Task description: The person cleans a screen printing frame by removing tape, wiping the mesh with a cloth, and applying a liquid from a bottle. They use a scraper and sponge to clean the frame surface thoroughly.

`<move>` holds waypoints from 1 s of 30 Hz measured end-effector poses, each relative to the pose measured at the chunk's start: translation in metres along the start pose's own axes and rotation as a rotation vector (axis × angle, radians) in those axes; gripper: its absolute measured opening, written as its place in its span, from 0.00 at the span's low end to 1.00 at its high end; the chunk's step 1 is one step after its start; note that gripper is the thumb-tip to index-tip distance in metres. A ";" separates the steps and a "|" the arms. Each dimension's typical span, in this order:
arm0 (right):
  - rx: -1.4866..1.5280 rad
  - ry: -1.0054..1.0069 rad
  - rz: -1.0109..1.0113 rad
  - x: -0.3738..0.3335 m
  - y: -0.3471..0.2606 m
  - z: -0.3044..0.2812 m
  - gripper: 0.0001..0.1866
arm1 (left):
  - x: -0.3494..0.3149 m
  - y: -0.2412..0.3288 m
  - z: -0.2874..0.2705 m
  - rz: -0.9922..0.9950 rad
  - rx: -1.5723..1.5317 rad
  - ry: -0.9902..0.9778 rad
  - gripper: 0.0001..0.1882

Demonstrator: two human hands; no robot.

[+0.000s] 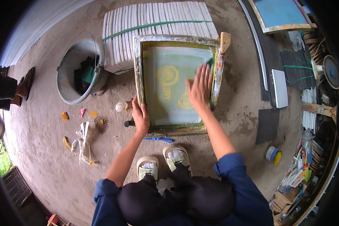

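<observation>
A wooden screen-printing frame (139, 75) leans in front of me, its pale greenish mesh (158, 109) bearing yellow figures and lettering. My left hand (140, 116) grips the frame's lower left side, fingers along the outer edge. My right hand (200, 84) lies flat on the right part of the mesh with fingers stretched upward. A small dark green patch (211, 61), perhaps cloth, shows at its fingertips; whether more lies under the palm is hidden. A wooden block (225, 42) is fixed at the frame's top right corner.
Behind the frame stands a strapped stack of white boards (158, 17). A grey bucket (66, 88) with dark green cloth is at left, near another person's feet (24, 84). Plastic scraps (83, 145), a small bottle (121, 106) and a paint tub (274, 155) sit on the floor.
</observation>
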State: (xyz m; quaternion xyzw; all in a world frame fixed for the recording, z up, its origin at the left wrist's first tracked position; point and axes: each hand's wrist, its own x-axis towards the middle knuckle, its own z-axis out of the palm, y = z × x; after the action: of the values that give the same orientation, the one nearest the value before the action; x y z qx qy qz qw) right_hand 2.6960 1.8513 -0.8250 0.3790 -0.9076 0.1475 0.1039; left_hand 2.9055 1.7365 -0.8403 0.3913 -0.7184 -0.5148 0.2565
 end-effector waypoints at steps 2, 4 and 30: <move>0.118 0.003 -0.067 0.020 -0.016 0.005 0.39 | 0.002 0.001 0.002 0.005 0.013 0.004 0.24; 0.237 -0.072 -0.271 0.018 -0.036 0.006 0.37 | 0.006 -0.005 -0.003 0.034 0.019 0.032 0.24; 0.009 -0.135 -0.252 -0.012 -0.027 0.003 0.33 | 0.004 -0.003 -0.003 0.028 -0.006 0.035 0.22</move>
State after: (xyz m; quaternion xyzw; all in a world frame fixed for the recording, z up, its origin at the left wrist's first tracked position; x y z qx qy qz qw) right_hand 2.7230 1.8402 -0.8266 0.4996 -0.8571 0.1114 0.0585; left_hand 2.9064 1.7317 -0.8423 0.3894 -0.7177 -0.5063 0.2776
